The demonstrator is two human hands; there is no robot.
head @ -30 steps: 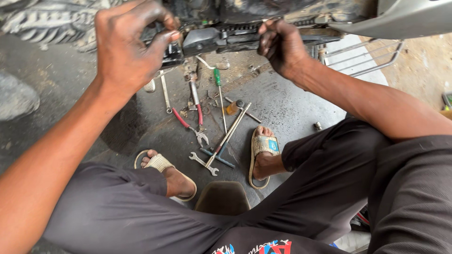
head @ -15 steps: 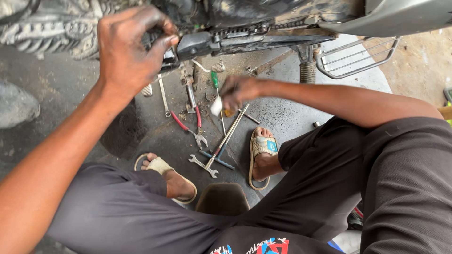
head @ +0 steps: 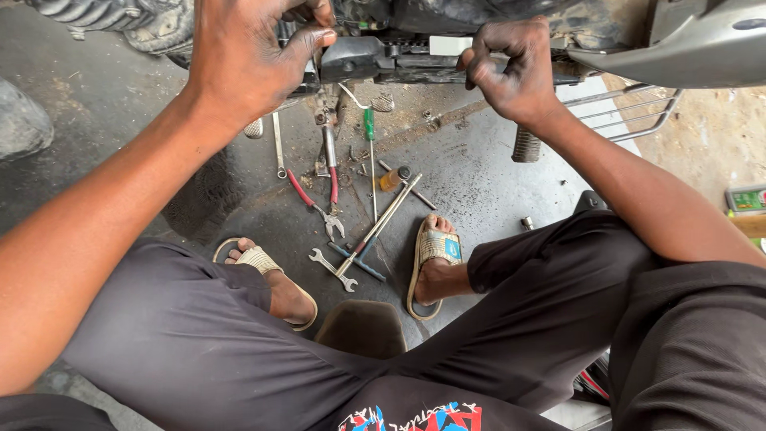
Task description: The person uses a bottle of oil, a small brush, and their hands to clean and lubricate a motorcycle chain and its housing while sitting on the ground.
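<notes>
While both hands work at the motorcycle underside [head: 399, 60], the left hand [head: 247, 56] clamps thumb and fingers onto the dark bracket at its left end, and the right hand [head: 515, 68] is curled, pinching a small part I cannot make out against its right end. Judgement: steady the bracket with the left, and turn the part squarely. Below the underside on the floor [head: 495, 168] lie red-handled pliers [head: 315, 195], a green screwdriver [head: 370, 152] and a spanner [head: 333, 270], all within reach.
</notes>
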